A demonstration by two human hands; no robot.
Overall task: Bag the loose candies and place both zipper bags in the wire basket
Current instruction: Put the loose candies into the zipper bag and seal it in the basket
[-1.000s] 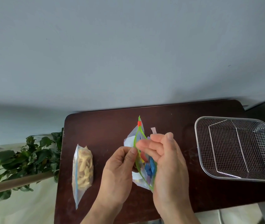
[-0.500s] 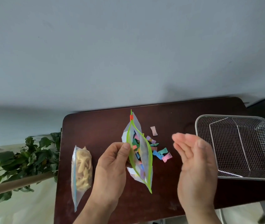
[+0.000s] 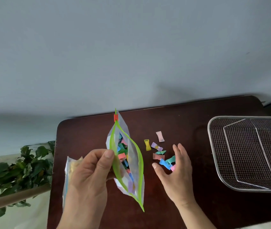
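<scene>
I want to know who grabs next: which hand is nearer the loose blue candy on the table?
Right hand: its fingers curl around the blue candy. Left hand is across the green-zipper bag, pinching its rim.

— How many bags [image 3: 132,156]?
— Two: one open with a green zip, one [image 3: 70,169] partly behind the left hand [image 3: 88,177].
— Loose candies [image 3: 157,156]?
— About eight on the bench [image 3: 181,128]; some hide by the right hand [image 3: 177,172].
— Baskets [image 3: 250,152]?
— One. One plant [image 3: 24,164].

right hand [image 3: 176,169]: out of the bag [image 3: 126,161], lowered onto the loose candies [image 3: 160,152], fingers spread
bag mouth: gapes wider
</scene>
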